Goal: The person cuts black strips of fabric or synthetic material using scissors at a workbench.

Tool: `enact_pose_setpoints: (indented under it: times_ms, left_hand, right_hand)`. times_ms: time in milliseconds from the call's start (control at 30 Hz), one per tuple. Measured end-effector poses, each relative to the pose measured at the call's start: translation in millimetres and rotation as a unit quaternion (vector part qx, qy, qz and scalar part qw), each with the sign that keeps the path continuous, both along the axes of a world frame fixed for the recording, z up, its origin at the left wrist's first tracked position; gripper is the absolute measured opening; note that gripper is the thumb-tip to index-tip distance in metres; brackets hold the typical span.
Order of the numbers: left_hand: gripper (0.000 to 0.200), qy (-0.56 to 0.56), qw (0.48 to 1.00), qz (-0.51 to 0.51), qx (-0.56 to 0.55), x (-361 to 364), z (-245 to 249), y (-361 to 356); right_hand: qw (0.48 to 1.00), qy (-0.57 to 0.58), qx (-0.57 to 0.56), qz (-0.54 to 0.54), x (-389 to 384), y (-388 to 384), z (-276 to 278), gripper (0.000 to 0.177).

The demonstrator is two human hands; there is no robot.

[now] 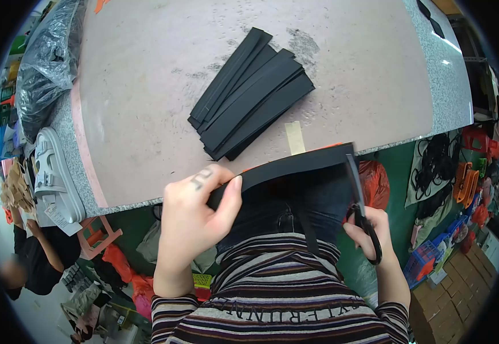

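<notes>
"What has the left hand (pixel 199 213) got?"

"One end of a black strip (pixel 298 163). The thumb and fingers are pinched closed on it, and the strip runs across in front of the person's waist, just past the near edge of the table (pixel 146 86)."

"And the right hand (pixel 368 230)?"

"That one's closed around the handles of the scissors (pixel 359 198), fingers curled in. The blades are up at the strip's far end, but they're blurred, so I can't say how wide they stand."

"There are more strips on the table, aren't there?"

"Yes, a fanned pile of black strips (pixel 252 97), with a bit of pale tape (pixel 295 137) between it and the edge."

"What's in that big clear plastic bag (pixel 49 66) on the left?"

"Something greyish and bulky. The plastic is too shiny and creased for me to make it out. A pale sandal (pixel 58 178) lies near it, a tag on its heel end."

"And the red bag (pixel 374 184) beyond the scissors?"

"Rounded out, but I can't see what fills it. Further right there's a blue basket (pixel 420 261) low down, with something orange-red in it."

"Who's over on the left?"

"A co-worker (pixel 46 252) in a dark top, hands by some crumpled brown pieces (pixel 17 186)."
</notes>
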State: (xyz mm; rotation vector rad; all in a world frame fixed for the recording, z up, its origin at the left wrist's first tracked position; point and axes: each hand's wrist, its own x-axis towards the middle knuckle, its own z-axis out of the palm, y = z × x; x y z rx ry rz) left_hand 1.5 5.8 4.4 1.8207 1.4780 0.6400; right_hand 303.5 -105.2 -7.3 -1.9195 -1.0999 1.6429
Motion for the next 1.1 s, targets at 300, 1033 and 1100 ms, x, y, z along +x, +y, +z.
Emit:
enact_pose_setpoints:
  times_ms: [300,1033,1100]
  left_hand:
    - [0.006,-0.164,0.976,0.138,-0.041,-26.1,-10.4,11.9]
    - [0.084,-0.257,0.966,0.032,-0.028,-7.3,-13.2,-5.1]
    - [0.085,-0.236,0.97,0.006,-0.065,1.5,-9.7,-2.6]
  right_hand:
    - [0.957,0.118,0.075,0.255,-79.4,73.7,-1.7,0.024]
    - [0.951,0.127,0.093,0.268,-58.2,49.2,-1.2,0.019]
    - [0.961,0.128,0.059,0.238,-48.6,42.7,-1.1,0.02]
